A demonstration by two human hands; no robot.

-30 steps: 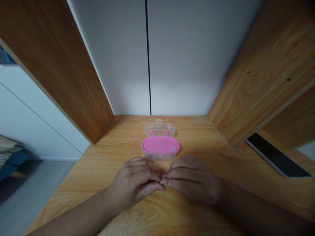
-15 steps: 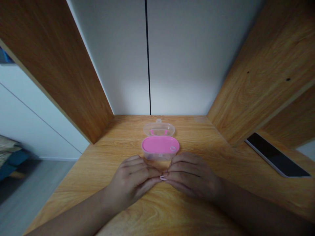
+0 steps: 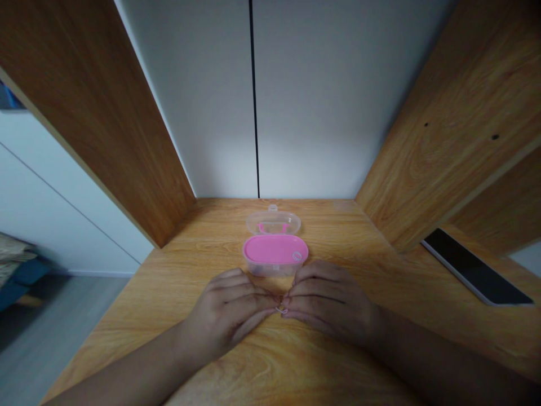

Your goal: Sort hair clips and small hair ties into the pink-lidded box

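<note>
My left hand point(image 3: 230, 313) and my right hand point(image 3: 327, 304) rest on the wooden desk point(image 3: 169, 316), fingertips meeting in the middle. Both have their fingers curled in a pinch around a tiny pale thing point(image 3: 281, 309) that is too small to name. Just beyond the fingers stands a small clear oval box with a pink insert point(image 3: 275, 254). Its transparent lid point(image 3: 274, 222) is flipped open toward the wall.
Wooden side panels point(image 3: 105, 129) rise at left and right, with a white wall behind. A dark flat phone or tablet point(image 3: 473, 266) lies on the desk at the right. The desk's left edge drops to a grey floor.
Both hands have shifted slightly toward the box, and the fingertips have closed tighter around the small thing. The box has not moved.
</note>
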